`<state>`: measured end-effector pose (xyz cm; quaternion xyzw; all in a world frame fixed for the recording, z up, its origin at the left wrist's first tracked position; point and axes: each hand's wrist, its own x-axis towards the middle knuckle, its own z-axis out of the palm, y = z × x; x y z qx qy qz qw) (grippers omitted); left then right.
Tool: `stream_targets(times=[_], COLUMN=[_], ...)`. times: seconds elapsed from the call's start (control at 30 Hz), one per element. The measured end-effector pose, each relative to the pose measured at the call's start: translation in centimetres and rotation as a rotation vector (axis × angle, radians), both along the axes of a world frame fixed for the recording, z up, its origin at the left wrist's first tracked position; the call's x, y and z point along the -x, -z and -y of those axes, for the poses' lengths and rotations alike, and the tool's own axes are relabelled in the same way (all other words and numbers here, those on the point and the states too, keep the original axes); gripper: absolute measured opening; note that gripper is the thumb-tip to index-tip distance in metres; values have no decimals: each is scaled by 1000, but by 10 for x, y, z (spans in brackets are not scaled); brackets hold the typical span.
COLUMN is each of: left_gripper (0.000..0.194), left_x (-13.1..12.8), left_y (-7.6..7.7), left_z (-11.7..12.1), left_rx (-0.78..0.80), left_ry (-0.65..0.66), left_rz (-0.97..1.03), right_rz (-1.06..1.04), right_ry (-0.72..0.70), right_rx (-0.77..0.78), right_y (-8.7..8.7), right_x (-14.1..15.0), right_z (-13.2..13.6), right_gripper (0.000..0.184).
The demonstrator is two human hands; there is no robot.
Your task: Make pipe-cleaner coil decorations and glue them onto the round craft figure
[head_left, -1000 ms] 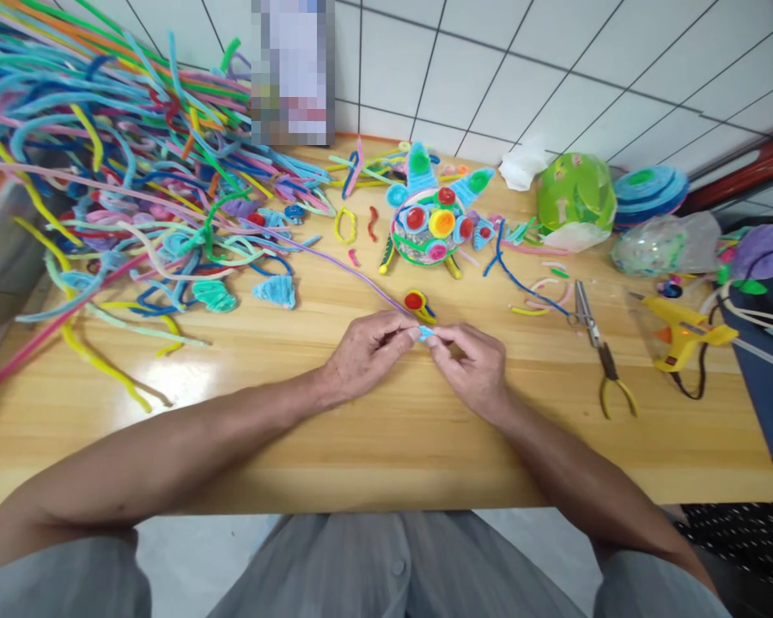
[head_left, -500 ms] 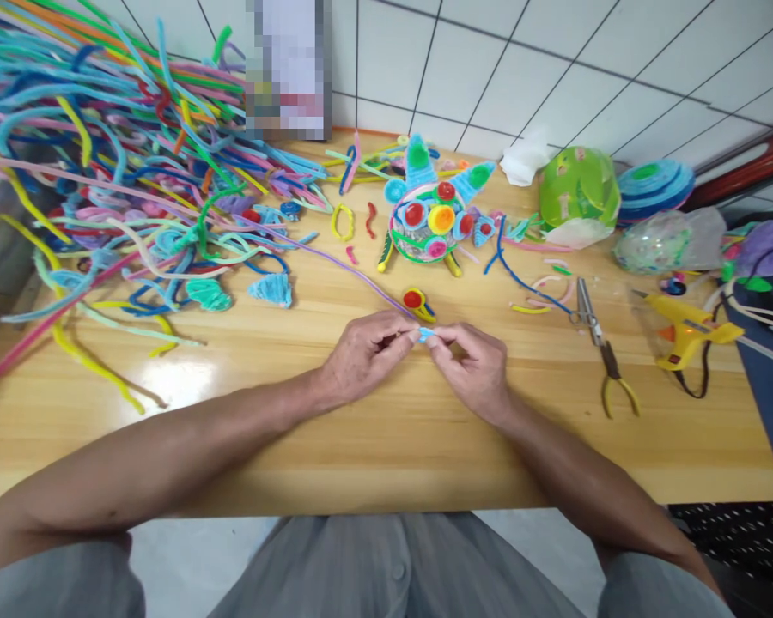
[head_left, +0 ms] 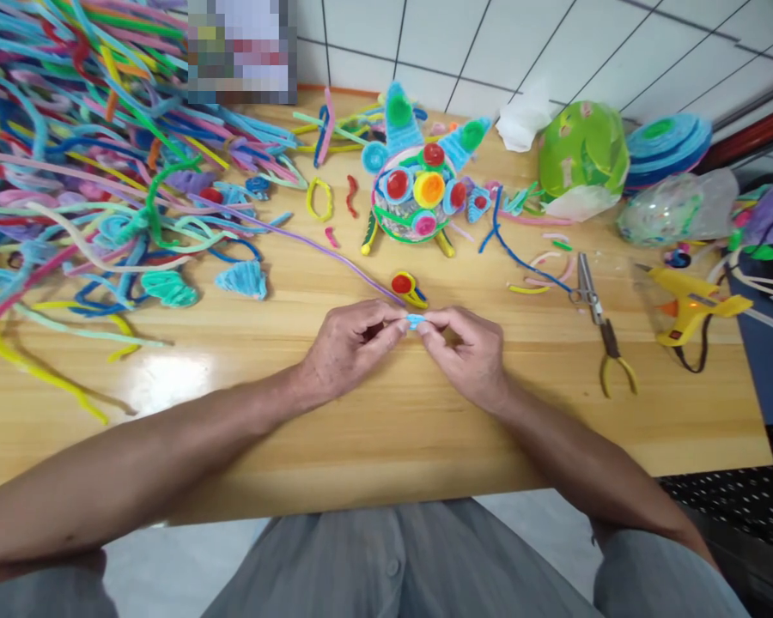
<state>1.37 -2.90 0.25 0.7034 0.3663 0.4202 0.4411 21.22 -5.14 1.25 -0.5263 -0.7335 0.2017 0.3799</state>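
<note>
Between my fingertips is a small light-blue pipe cleaner piece (head_left: 416, 322), partly covered by the fingers. My left hand (head_left: 356, 345) pinches its left end, and my right hand (head_left: 467, 350) pinches the right end. Just beyond the hands lies a yellow pipe cleaner loop with a red disc (head_left: 402, 284). A long purple pipe cleaner (head_left: 335, 253) runs from the pile toward my left fingers. Farther back stands a colourful pipe-cleaner figure (head_left: 418, 193) with two blue-and-green pointed ears, red and yellow discs and yellow feet.
A big heap of pipe cleaners (head_left: 103, 154) covers the left side. To the right lie scissors (head_left: 589, 287), yellow-handled pliers (head_left: 615, 360) and a yellow glue gun (head_left: 689, 300) with a cord. A green container (head_left: 583, 154) stands at the back right, near the tiled wall (head_left: 477, 51).
The camera view has shifted slightly, so the table's things appear a bit higher and mostly farther left. Both hands keep their pinch on the light-blue piece.
</note>
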Motion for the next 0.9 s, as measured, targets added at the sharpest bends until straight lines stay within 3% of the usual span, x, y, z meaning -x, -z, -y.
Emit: stream_targets(times=[0.67,0.9], left_gripper=[18,14], left_x=[0,1], left_y=[-2,1], left_z=[-1,1], left_rx=[-17,-230], left_ry=[7,-31], left_rz=[-10,2], right_rz=[-18,-38], right_ry=[-16,-46], right_rx=[1,-21], right_y=[0,1], right_x=[1,-1], right_z=[1,2], right_gripper=[12,9])
